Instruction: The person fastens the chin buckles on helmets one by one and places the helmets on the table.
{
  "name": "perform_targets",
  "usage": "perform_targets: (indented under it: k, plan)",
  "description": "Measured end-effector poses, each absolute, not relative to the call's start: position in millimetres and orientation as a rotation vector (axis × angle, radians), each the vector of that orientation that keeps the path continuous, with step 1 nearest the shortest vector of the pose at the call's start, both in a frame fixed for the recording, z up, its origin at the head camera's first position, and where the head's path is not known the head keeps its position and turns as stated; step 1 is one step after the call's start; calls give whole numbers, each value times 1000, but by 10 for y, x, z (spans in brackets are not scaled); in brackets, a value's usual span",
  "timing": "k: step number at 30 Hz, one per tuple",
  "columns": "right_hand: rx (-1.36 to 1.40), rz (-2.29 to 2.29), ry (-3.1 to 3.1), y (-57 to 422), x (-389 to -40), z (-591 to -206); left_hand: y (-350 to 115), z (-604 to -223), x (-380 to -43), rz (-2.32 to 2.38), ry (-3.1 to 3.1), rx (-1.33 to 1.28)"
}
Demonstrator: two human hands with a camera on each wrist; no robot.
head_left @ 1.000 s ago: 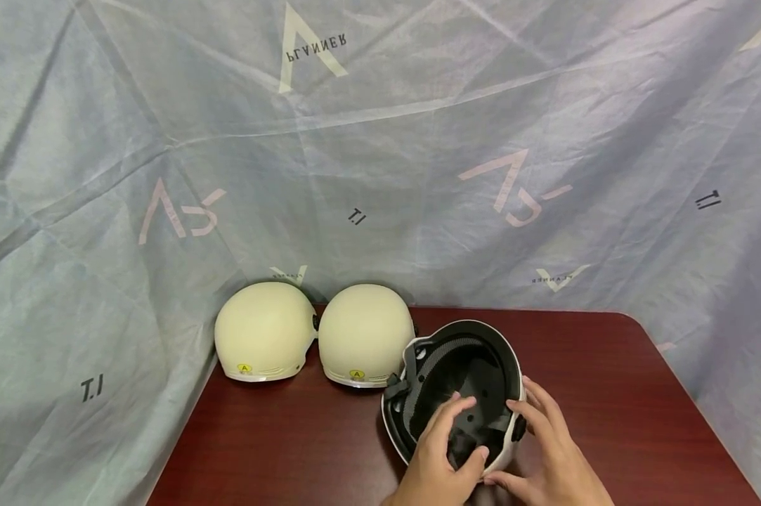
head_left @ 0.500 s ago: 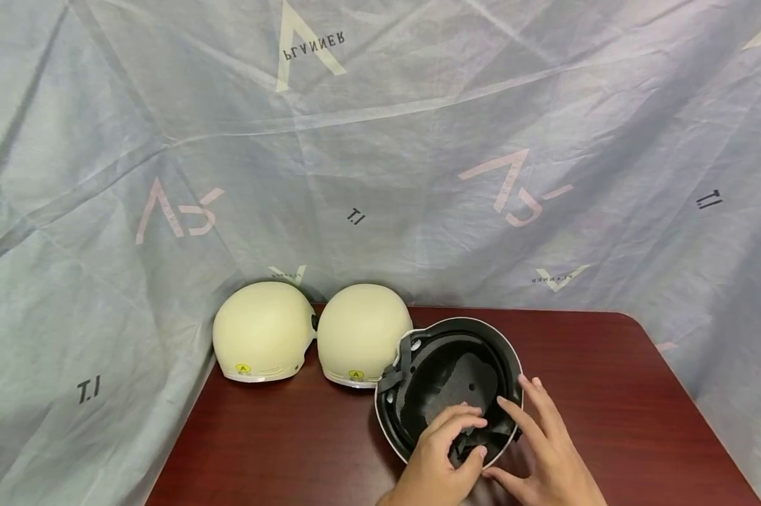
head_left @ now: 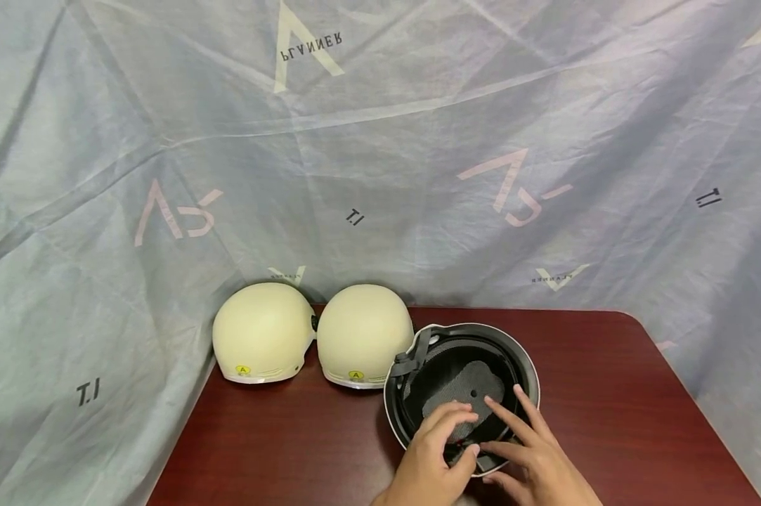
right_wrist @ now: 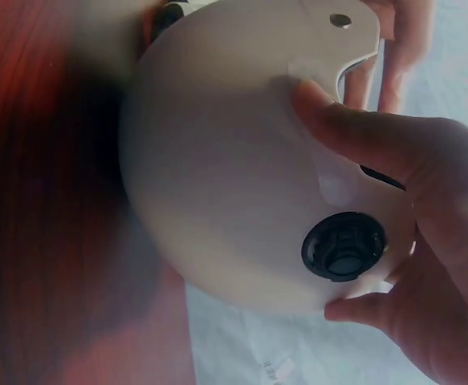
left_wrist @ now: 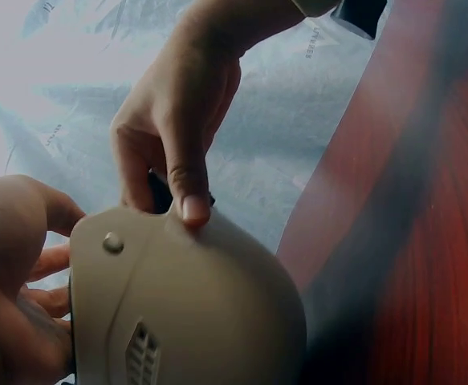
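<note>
A cream helmet lies tipped over, its black lined inside facing up, close to the right of two like helmets. My right hand grips its near right rim. In the right wrist view its thumb presses the pale outer shell, beside a round black fitting. My left hand reaches across the near left rim, fingers loosely bent and apart from the thumb over the liner. From the left wrist view, its fingers pass behind the shell's edge. A dark strap crosses the helmet's left rim.
Two cream helmets, one on the far left and one beside it, stand dome up on the dark red table. Each bears a small yellow sticker. A grey printed cloth hangs behind and to the sides.
The helmet has turned so its opening faces up more squarely, and it has shifted a little right. My right fingers have moved inward over the rim. The left hand has barely moved.
</note>
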State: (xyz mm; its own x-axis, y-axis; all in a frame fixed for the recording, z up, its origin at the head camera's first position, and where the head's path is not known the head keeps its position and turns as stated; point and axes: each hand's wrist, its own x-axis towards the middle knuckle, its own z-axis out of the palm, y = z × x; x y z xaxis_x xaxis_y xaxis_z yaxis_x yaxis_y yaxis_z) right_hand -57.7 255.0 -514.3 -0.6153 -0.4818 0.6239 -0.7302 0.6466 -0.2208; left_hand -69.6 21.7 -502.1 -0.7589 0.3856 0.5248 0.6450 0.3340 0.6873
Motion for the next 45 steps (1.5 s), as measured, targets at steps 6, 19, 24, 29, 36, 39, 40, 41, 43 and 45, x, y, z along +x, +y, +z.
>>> perform_targets:
  k: [6, 19, 24, 29, 36, 39, 40, 41, 43, 45]
  plan:
    - [1029, 713, -2316, 2627, -594, -5164, 119, -5034, -728, -1261, -2340, -846]
    - [1082, 856, -2373, 2719, -604, -5166, -73, -4983, -897, -1381, -1967, -771]
    - [1115, 863, -2364, 2760, -616, -5156, -138, -4967, -943, -1380, -1928, -720]
    - [1160, 890, -2334, 2786, -631, -5163, -191, -4975, -956, -1320, -2179, -541]
    - [1134, 883, -2333, 2789, -626, -5188, -226, -5051, -1000, -1246, -2550, -482]
    - [1056, 848, -2340, 2775, -611, -5191, -223, -5075, -978, -1218, -2591, -508]
    - [1020, 828, -2347, 2771, -605, -5190, -220, -5078, -964, -1202, -2599, -511]
    - [985, 809, -2352, 2766, -600, -5185, -217, -5079, -949, -1187, -2602, -513]
    - [924, 788, -2373, 2757, -589, -5171, -210, -5078, -921, -1162, -2599, -511]
    - [874, 767, -2394, 2754, -582, -5152, -204, -5073, -893, -1141, -2599, -504]
